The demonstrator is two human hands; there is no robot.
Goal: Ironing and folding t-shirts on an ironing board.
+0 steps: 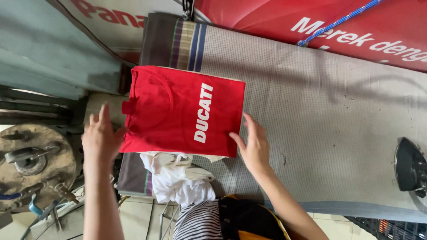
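Left hand flat and fingers spread, pressing the collar end of the folded red shirt at the ironing board's left edge; right hand open, fingertips on the shirt's right edge. White cloth hangs below; iron far right.

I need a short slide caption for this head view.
Two bare hands, left and right, hold a folded red shirt on a padded ironing table.

The red shirt is covering part of the white cloth and the left hand's fingertips. The right edge is cutting off the iron; the bottom edge is cutting both forearms and the striped cloth.
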